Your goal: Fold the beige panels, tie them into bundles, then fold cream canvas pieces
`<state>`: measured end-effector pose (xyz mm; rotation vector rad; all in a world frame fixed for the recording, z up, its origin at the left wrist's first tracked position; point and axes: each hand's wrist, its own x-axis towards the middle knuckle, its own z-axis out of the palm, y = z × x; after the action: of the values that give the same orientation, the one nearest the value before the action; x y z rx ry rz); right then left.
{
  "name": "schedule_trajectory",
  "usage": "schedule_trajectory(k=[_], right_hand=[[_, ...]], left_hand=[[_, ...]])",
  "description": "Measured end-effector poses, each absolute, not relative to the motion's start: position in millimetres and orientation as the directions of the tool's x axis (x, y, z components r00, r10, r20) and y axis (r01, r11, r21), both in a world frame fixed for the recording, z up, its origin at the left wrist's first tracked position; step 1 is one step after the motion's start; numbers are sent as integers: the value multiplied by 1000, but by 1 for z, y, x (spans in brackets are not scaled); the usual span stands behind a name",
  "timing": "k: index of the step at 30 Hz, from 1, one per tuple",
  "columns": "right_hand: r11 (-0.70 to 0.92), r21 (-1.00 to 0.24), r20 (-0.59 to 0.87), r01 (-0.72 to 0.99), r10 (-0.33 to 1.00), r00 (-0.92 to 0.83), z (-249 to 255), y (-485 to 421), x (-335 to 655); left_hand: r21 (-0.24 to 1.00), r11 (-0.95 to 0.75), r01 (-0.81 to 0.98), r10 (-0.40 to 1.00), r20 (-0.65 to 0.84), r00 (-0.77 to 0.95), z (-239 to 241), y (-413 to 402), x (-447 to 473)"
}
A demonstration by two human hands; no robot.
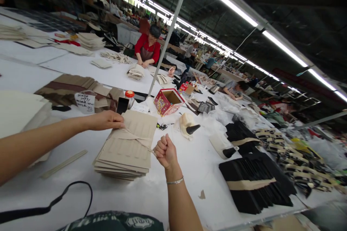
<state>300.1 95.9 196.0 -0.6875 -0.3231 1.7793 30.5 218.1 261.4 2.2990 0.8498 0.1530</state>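
- One tall stack of flat beige rectangular panels (127,160) sits on the white bench (189,191) directly in front of the person, probably so both hands can reach around it; its layers are too many and too close to count.
- One narrow beige strip (132,137) runs over the top of the stack and crosses itself near the middle.
- The left hand (112,120) is closed at the stack's left edge and appears to pinch one part of the strip; its fingertips are partly hidden.
- The right hand (164,149) is clenched in a fist around the strip's other end, just off the right side of the stack. The two opposed grips seem to keep the strip taut.
- One loose pale strip (65,163) lies on the bench left of the stack.
- Two bundles of black panels, a nearer one (244,173) and a farther one (238,131), lie to the right, each with one beige band across it, presumably to keep the pieces together.
- Two white bottles with black cone tips, one upper (187,124) and one lower (222,148), lie between stack and bundles.
- One black phone (123,105) stands behind the stack, seemingly propped for viewing.
- One red patterned open box (169,101) stands beyond.
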Motion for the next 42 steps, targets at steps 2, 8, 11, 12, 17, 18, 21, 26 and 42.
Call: schedule_trajectory(k=[2, 8, 11, 12, 17, 18, 21, 26, 42], right_hand=[[-301, -548, -272, -781, 946, -174, 198, 97, 298], [-304, -595, -244, -744, 950, -194, 208, 100, 295], [-297, -598, -237, -744, 953, -190, 211, 102, 294], [-297, -595, -236, -747, 953, -191, 211, 102, 294], [-302, -562, -221, -770, 952, -212, 212, 105, 299], [-308, -550, -214, -777, 951, -226, 213, 104, 301], [-312, -512, -152, -801, 950, -273, 220, 100, 304], [-301, -514, -90, -803, 950, -298, 229, 93, 306], [-158, -459, -143, -875, 984, -103, 172, 76, 323]], left_hand=[[613, -583, 533, 631, -73, 773, 266, 211, 28], [811, -487, 325, 552, -3, 834, 289, 187, 55], [927, -298, 228, 489, -57, 871, 292, 175, 82], [947, -256, 196, 469, -56, 881, 291, 172, 90], [890, -368, 269, 523, -41, 851, 282, 167, 110], [858, -406, 315, 549, -46, 835, 280, 168, 110], [838, -366, 405, 656, -76, 751, 273, 171, 104], [977, 87, 193, 764, -190, 616, 269, 173, 98], [971, 240, -14, 851, -203, 483, 260, 178, 89]])
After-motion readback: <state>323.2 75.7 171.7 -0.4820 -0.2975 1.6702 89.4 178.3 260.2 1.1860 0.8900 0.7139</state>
